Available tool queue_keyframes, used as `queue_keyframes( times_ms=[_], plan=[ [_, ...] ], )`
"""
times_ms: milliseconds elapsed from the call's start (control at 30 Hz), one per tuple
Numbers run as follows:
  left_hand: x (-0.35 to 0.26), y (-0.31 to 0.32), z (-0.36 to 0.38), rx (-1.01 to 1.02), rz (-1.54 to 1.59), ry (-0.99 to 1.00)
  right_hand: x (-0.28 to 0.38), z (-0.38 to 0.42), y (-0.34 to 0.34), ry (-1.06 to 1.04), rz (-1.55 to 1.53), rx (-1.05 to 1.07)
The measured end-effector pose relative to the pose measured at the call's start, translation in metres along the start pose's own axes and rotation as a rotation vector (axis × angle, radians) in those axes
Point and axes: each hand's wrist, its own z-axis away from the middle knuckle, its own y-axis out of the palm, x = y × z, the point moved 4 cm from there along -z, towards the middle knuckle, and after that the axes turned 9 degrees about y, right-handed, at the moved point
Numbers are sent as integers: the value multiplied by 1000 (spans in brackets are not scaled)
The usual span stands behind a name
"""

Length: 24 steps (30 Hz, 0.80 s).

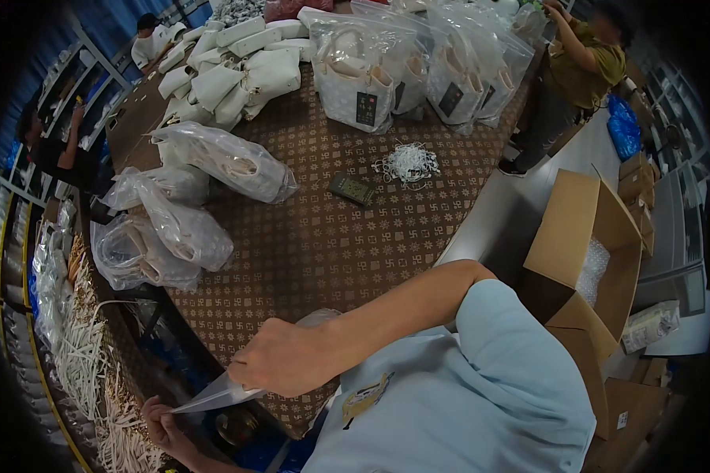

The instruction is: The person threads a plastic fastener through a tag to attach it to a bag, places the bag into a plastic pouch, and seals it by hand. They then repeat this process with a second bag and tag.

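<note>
The left hand (162,423) pinches one end of the clear plastic film (217,395); the right hand (282,359) is closed on it further along. The film is stretched between both hands, at the near edge of the patterned counter (312,260).

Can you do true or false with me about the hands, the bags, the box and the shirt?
1. The left hand and right hand both hold the plastic. True.
2. The box is shut. False: the box is open, with bubble wrap inside.
3. White bags are piled on the table. True.
4. The shirt is red. False: the shirt is light blue.
5. A black card shows on a wrapped bag. True.
</note>
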Motion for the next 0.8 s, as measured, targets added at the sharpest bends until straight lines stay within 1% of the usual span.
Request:
queue_keyframes(
  times_ms=[33, 67, 100, 133, 167, 200, 267, 300, 333, 367, 400, 433, 467, 500, 533, 567, 600, 633, 667, 700, 733, 767, 800],
  plan=[
    [-13, 11, -5, 5, -8, 1, -5, 5, -4, 48, -68, 38],
    [-21, 20, -6, -322, 158, -125, -11, 10, -8, 94, -132, 74],
    [-26, 30, -7, -645, 326, -241, -17, 15, -13, 92, -134, 60],
    [-32, 44, -9, -635, 322, -235, -24, 24, -20, 55, -232, -71],
    [-45, 67, -14, -365, 292, -1, -31, 35, -25, 17, -327, -193],
    [-54, 93, -16, -97, 259, 232, -37, 45, -16, 18, -326, -191],
    [-38, 137, -15, 141, 853, 127, -52, 65, 15, 247, -67, -108],
    [-24, 157, -18, 121, 1152, 101, -58, 74, 14, 250, -70, -113],
    [-37, 165, -31, 126, 1150, 103, -67, 83, 13, 321, -187, -67],
    [-49, 172, -46, -57, 1306, 63, -76, 93, 9, 389, -301, -17],
    [-64, 177, -58, -247, 1455, 15, -90, 106, -5, 454, -274, -71],
    [-79, 173, -68, -406, 1376, -29, -106, 121, -25, 520, -250, -127],
    [-84, 172, -73, -410, 1375, -31, -121, 138, -50, 624, -239, -195],
    [-90, 175, -80, -320, 1220, 5, -134, 156, -81, 725, -221, -262],
    [-96, 179, -84, -229, 1062, 38, -141, 177, -113, 771, -301, -432],
    [-93, 185, -81, -233, 1060, 39, -156, 204, -136, 906, -215, -509],
    [-78, 202, -71, -145, 1039, -173, -158, 227, -165, 936, -138, -640],
    [-65, 220, -60, -56, 1009, -384, -160, 244, -189, 1001, -65, -668],
    [-64, 238, -51, 16, 911, -472, -165, 260, -208, 1066, 6, -695],
    [-65, 258, -40, 85, 811, -558, -175, 277, -219, 1081, 162, -709],
    [-58, 278, -27, 156, 792, -559, -187, 291, -228, 1094, 317, -722],
    [-48, 298, -10, 230, 771, -562, -204, 300, -235, 1090, 311, -721],
    [-39, 315, 7, 270, 759, -587, -223, 310, -245, 1184, 399, -752]
  ],
)
